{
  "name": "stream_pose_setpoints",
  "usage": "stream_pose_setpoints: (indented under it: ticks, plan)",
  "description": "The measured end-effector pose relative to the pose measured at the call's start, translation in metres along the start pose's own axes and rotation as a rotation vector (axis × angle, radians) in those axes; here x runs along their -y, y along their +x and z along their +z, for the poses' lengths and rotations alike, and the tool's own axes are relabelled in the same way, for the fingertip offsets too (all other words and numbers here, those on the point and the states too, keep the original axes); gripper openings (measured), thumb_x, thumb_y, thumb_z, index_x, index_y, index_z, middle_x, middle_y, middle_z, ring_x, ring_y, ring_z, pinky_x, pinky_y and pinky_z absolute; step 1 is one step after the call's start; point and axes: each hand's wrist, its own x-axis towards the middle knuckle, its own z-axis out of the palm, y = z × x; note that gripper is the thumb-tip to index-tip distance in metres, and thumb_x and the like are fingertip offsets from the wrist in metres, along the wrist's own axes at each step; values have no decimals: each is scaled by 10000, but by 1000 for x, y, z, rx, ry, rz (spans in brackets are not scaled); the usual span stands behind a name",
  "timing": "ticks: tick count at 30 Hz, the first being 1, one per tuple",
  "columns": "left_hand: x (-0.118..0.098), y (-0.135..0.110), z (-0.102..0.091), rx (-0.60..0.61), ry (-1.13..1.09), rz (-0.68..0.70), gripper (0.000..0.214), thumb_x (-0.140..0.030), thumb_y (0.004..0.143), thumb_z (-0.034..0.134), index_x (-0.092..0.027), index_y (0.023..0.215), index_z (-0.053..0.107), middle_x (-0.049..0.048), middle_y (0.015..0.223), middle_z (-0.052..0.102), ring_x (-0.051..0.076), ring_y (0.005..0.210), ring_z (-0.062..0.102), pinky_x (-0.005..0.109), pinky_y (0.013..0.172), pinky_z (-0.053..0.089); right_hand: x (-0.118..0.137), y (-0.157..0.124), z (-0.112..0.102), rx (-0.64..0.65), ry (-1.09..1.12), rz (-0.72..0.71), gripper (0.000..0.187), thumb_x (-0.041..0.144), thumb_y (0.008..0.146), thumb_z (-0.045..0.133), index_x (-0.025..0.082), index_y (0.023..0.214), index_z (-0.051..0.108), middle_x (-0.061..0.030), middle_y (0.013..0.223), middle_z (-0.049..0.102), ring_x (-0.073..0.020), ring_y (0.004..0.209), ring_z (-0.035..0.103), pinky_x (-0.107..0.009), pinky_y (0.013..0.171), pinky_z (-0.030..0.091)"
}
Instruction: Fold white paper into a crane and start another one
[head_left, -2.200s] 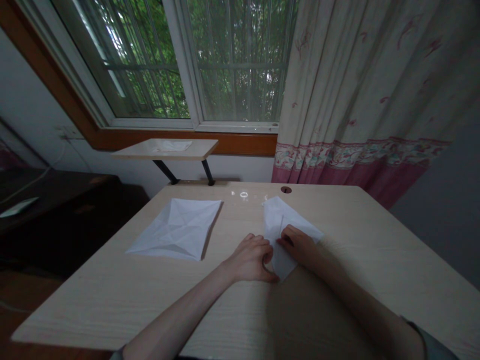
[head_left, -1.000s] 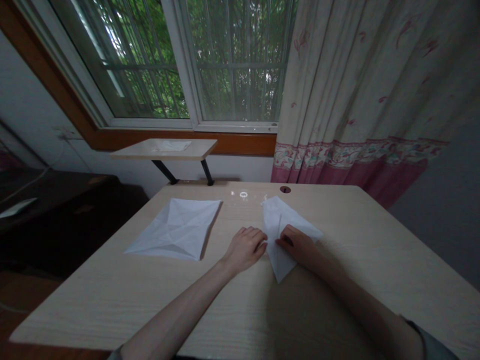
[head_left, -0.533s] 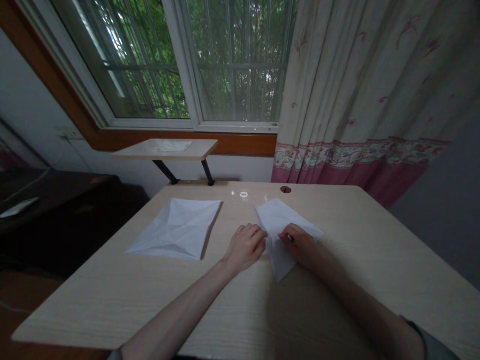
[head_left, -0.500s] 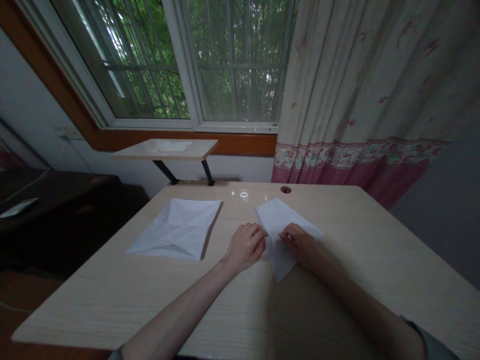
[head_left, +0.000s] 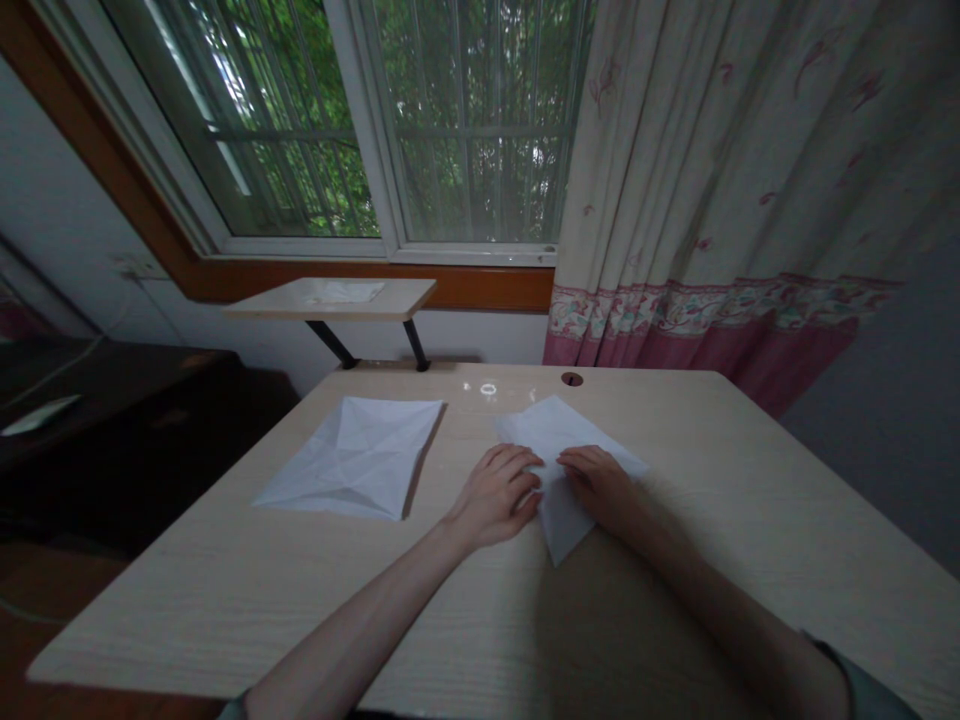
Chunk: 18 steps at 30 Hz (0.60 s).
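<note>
On the desk ahead of me lies a folded sheet of white paper (head_left: 562, 425), its corners pointing away, right and toward me. My left hand (head_left: 499, 495) rests over the paper's left side, fingers bent but apart, fingertips touching it. A flap reaches out to the left behind those fingers. At the right side, my right hand (head_left: 604, 488) has its fingers bent and drawn together on the paper near the middle; its thumb is mostly hidden. Farther left, a second white sheet (head_left: 360, 455) with crossing creases lies spread, its edges slightly raised.
The pale wooden desk (head_left: 420, 620) carries a small raised shelf (head_left: 277, 300) at the back left, with white paper (head_left: 349, 292) on it. A round cable hole (head_left: 572, 380) sits near the rear edge. Behind are a barred window and a curtain (head_left: 675, 200).
My left hand's fingers have spread and shifted slightly right over the paper. The paper's left flap now extends farther left. My right hand's fingers have straightened a little. The creased sheet stays put.
</note>
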Motion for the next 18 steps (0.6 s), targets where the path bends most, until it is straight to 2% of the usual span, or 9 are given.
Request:
stream_pose_setpoints:
  ticks: [3,8,13,18]
  plan:
    - [1,0,0,38,-8,-11,108,-239,909,531,-189,907,627,52,1106,676,231,1083,576,432,1030,392,-5,-3,5,-22,1,-2,328,96,847,483,224,1058,699,-81,1083,723,-230,1013,659,-452,951,521]
    - [1,-1,4,165,-5,-14,169,-255,959,472,-181,935,623,59,1004,685,209,972,619,351,869,494,-8,-4,7,-11,2,-4,341,95,849,482,230,1068,706,-81,1106,721,-228,1038,657,-459,969,520]
    - [-1,-3,8,222,-44,-15,196,-249,977,450,-177,1026,625,64,1064,691,198,1011,634,306,862,518,-9,-4,6,12,4,4,350,85,838,491,233,1075,701,-78,1128,716,-224,1053,652,-457,990,510]
    - [-1,-4,9,261,-60,-30,305,-279,977,476,-224,1264,564,41,1168,696,187,1062,654,304,907,516,-7,-4,5,11,5,16,361,74,829,484,217,1078,704,-90,1126,717,-231,1060,651,-468,977,518]
